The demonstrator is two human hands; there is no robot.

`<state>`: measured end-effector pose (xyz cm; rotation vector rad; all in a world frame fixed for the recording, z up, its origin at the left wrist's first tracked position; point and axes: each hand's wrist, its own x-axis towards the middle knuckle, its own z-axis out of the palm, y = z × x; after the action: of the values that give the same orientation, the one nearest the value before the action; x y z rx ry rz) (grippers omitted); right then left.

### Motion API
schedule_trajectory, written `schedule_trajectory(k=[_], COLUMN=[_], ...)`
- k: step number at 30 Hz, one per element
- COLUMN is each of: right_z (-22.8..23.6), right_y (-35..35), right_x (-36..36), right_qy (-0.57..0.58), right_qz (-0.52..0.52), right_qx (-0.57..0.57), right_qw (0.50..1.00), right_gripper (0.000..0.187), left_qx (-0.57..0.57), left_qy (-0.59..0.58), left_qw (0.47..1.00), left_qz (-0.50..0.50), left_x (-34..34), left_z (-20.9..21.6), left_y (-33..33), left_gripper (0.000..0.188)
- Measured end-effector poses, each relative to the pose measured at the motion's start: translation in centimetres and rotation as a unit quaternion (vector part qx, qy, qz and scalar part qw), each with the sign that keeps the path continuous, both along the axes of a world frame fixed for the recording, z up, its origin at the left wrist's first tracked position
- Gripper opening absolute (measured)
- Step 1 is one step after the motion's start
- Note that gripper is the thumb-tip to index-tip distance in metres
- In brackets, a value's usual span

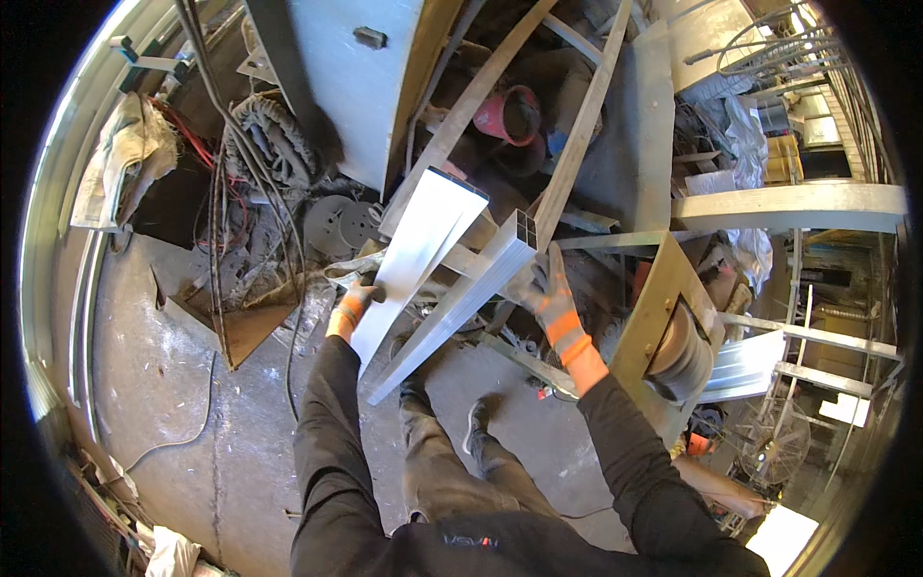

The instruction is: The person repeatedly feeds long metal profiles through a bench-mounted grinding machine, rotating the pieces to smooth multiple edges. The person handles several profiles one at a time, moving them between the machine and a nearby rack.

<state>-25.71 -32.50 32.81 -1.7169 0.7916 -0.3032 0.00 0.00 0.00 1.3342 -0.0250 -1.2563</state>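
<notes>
Left hand (pixel 355 304): fingers clasping wide silver bar (pixel 411 252) | right hand (pixel 555 306): fingers spread by narrower bar (pixel 452 313), contact unclear

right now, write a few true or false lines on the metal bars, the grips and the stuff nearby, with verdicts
1. The person's left grip touches the left bar. True.
2. Both grips are bare. False: each, the right grip included, wears an orange-banded glove.
3. The right bar shows hollow cells at its upper end. True.
4. The bucket beyond the bars is green. False: the bucket is red.
5. A wire-cage fan is on the person's right. True.
6. The flat discs lie beside the right grip. False: the discs lie on the person's left.
</notes>
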Motion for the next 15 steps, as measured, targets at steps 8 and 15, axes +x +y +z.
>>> schedule_trajectory(k=[8, 15], right_z=[2.2, 6.3], right_y=[-0.9, 4.4], right_x=[8.6, 0.7], right_qy=[-0.101, -0.116], right_qz=[-0.060, 0.055], right_qx=[0.237, -0.017], right_qw=[0.964, 0.992], right_gripper=[0.117, 0.114], left_qx=[0.159, 0.272], left_qy=[-0.466, -0.515], left_qw=[0.869, 0.810], left_qz=[0.040, 0.064], left_x=[-6.5, -6.6], left_z=[22.9, 27.4], left_y=[-5.7, -13.2], left_gripper=[0.110, 0.127])
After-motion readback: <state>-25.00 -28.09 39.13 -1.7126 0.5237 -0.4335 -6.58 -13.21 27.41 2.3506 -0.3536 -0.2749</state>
